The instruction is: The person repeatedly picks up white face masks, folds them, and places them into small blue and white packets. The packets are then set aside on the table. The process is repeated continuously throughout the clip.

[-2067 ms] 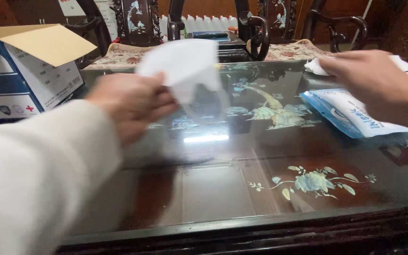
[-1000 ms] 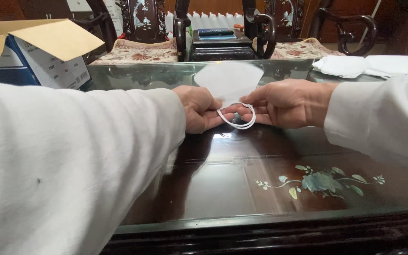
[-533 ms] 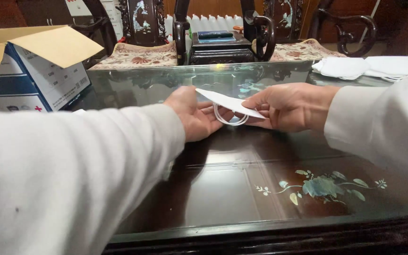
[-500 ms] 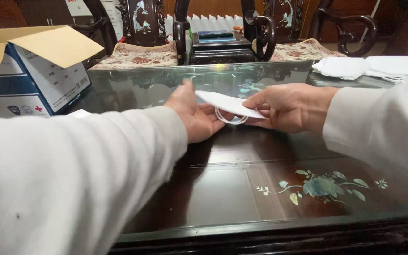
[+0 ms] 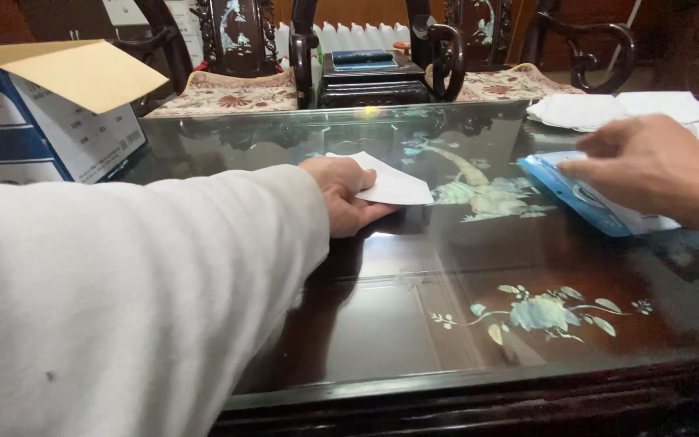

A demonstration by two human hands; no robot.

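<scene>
A: Where does the folded white mask [image 5: 388, 183] lie, and which of your hands has it?

B: It lies flat, low over the glass-topped table [image 5: 414, 324], near the middle. Your left hand [image 5: 348, 194] has it: the fingers are closed on its left edge, thumb on top. From those fingers the mask runs out toward 3 o'clock, its long axis roughly 9 to 3, its point aimed at your other hand.

A: And your right hand [image 5: 649, 166]?

B: It hovers over the blue-edged packet [image 5: 588, 194], well apart from the mask, at about 3 o'clock from it. Its fingers are spread and released, grasping nothing; whether they touch the packet cannot be told.

A: What lies around?

B: A stack of white masks [image 5: 620, 109] at 1 o'clock; an open cardboard box [image 5: 50, 105] at 10 o'clock.
</scene>
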